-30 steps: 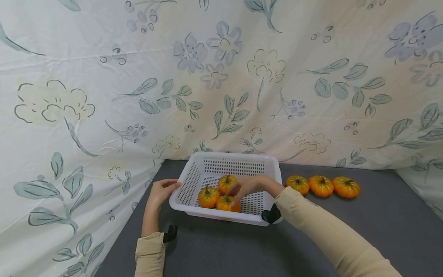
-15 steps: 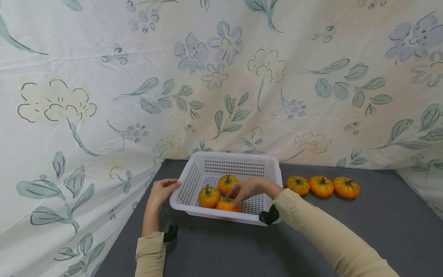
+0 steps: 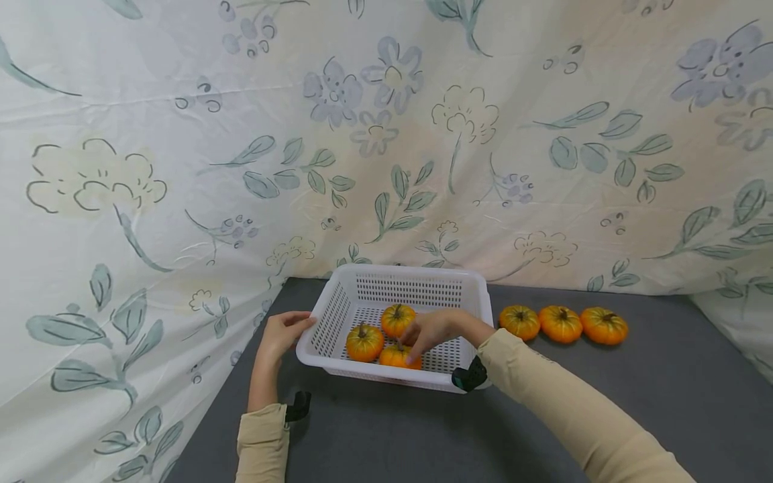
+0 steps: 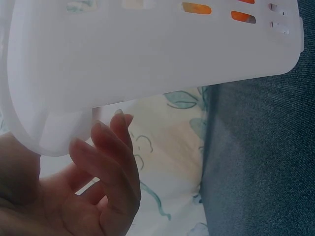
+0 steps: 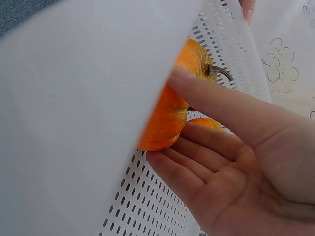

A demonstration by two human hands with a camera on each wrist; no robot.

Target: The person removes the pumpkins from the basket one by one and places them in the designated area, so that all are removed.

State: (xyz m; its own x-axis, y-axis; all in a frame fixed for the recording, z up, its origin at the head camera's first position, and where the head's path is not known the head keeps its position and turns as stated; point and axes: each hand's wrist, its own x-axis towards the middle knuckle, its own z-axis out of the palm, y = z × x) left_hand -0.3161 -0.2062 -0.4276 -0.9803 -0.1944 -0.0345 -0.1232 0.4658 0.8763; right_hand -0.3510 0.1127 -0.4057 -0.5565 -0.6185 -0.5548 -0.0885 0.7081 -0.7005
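Observation:
A white perforated plastic basket (image 3: 417, 270) stands on the table with three small orange pumpkins inside. My left hand (image 3: 285, 334) grips its left rim; in the left wrist view the thumb lies at the rim and bent fingers (image 4: 110, 157) come up beneath it. My right hand (image 3: 439, 327) reaches over the front right of the basket and holds the front pumpkin (image 3: 395, 357), thumb on one side and fingers on the other. That pumpkin (image 5: 165, 123) is partly hidden by the basket wall in the right wrist view. Beside it sit a left pumpkin (image 3: 364, 345) and a back pumpkin (image 3: 396, 320).
Three more pumpkins stand in a row right of the basket: a near one (image 3: 521, 323), a middle one (image 3: 560, 325) and a far right one (image 3: 604, 327). The dark grey table (image 3: 386, 436) meets a floral cloth (image 3: 386, 201) behind and at the left.
The right hand and the front pumpkin have shifted very slightly to the right within the basket. My left hand stays on the rim.

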